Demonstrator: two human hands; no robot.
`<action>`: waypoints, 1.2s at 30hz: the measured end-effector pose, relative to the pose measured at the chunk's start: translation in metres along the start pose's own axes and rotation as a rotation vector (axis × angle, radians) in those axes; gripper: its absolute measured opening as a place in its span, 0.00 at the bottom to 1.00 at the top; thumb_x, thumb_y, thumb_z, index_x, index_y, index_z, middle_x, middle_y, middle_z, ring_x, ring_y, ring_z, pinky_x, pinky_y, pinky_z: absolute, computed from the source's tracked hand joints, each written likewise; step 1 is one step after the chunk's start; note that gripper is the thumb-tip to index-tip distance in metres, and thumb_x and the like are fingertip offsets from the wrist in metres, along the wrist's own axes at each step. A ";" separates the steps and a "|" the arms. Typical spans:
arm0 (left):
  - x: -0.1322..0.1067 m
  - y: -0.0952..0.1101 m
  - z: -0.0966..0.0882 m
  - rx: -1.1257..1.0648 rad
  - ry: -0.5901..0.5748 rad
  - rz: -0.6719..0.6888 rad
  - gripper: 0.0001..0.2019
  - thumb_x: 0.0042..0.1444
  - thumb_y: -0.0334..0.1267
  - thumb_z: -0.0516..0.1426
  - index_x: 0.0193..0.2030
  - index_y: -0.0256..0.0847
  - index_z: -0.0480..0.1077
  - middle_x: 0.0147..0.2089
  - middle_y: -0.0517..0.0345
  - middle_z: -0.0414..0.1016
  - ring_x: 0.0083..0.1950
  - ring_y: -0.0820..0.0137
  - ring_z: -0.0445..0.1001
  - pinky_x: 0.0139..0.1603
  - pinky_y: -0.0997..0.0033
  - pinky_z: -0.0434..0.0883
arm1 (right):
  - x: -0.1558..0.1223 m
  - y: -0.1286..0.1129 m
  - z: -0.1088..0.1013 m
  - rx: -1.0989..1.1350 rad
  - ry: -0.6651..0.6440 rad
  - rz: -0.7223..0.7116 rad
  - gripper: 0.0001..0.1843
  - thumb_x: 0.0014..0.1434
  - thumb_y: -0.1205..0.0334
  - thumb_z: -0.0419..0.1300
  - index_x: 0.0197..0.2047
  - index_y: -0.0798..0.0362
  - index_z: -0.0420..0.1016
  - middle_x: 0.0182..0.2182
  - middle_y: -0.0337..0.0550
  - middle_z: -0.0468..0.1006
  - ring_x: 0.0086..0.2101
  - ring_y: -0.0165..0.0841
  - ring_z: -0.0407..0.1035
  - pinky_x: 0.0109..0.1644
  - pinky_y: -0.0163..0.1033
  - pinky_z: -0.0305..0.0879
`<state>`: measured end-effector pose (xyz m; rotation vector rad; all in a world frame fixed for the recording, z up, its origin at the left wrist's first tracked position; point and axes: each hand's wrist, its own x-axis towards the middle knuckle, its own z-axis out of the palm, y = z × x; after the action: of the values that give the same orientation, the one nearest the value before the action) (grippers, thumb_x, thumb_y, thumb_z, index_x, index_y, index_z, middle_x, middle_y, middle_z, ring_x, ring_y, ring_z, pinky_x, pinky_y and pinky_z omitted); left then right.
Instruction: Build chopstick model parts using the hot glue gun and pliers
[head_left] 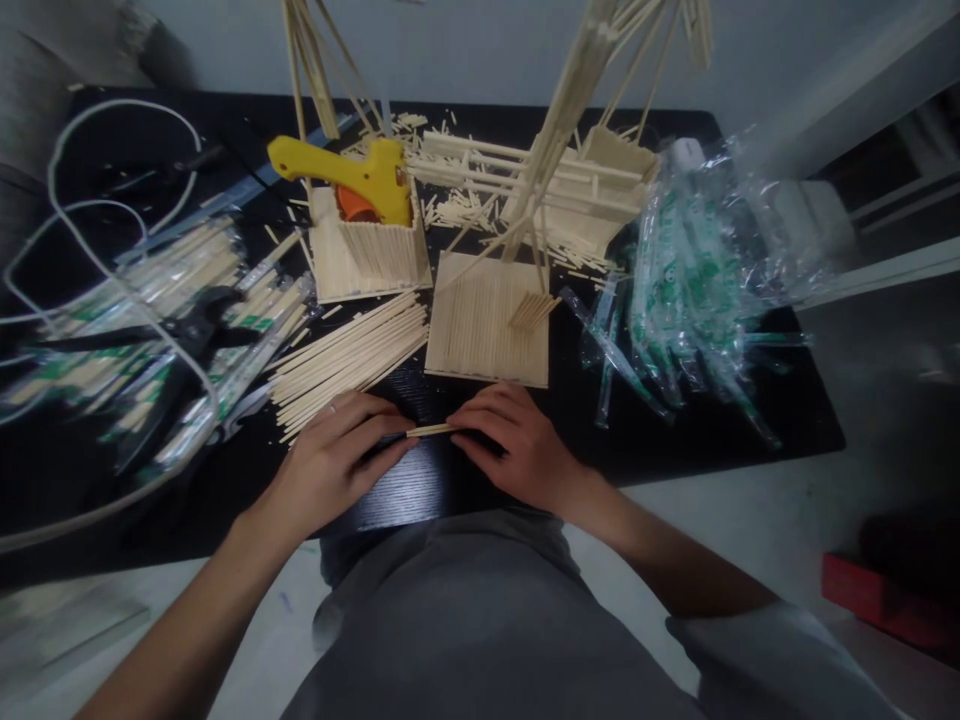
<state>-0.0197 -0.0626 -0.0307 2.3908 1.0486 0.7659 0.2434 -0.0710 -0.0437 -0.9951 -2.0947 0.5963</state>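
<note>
Near the front edge of the black table, my left hand point(346, 450) and my right hand point(517, 440) pinch the two ends of some short thin wooden sticks point(430, 430). How many sticks lie in the pinch I cannot tell. Just beyond my right hand is a flat square panel of sticks point(484, 325), with a small slanted piece of short sticks point(534, 310) on its right side. Loose long sticks point(349, 355) are spread beyond my left hand.
A yellow glue gun point(337, 170) rests in a stick-built box point(382, 250). Tall stick structures point(559, 130) rise at the back. Wrapped sticks point(180, 270), pliers point(202, 325) and a white cable point(161, 330) lie left. Plastic wrappers point(686, 270) heap at right.
</note>
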 end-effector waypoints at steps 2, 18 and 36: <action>0.000 0.000 0.000 0.008 0.006 0.001 0.06 0.66 0.33 0.64 0.49 0.40 0.76 0.45 0.53 0.78 0.46 0.67 0.77 0.50 0.64 0.75 | 0.001 -0.001 0.001 0.005 -0.016 -0.011 0.09 0.70 0.69 0.63 0.52 0.51 0.79 0.43 0.45 0.85 0.46 0.40 0.76 0.53 0.50 0.74; -0.001 0.002 0.002 -0.010 0.020 -0.102 0.10 0.68 0.34 0.61 0.54 0.41 0.75 0.48 0.51 0.79 0.50 0.64 0.79 0.52 0.62 0.77 | 0.006 -0.006 0.007 -0.001 -0.041 0.033 0.11 0.69 0.70 0.62 0.53 0.52 0.75 0.43 0.45 0.85 0.45 0.39 0.76 0.52 0.48 0.73; 0.006 0.003 0.000 0.017 -0.100 -0.090 0.06 0.71 0.34 0.57 0.49 0.39 0.76 0.48 0.51 0.76 0.50 0.65 0.76 0.51 0.64 0.74 | 0.008 -0.012 0.014 0.067 -0.024 0.163 0.13 0.67 0.74 0.60 0.51 0.49 0.75 0.42 0.44 0.84 0.45 0.38 0.77 0.50 0.44 0.75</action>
<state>-0.0147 -0.0602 -0.0266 2.3518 1.1174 0.6014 0.2236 -0.0730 -0.0414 -1.1317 -2.0132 0.7586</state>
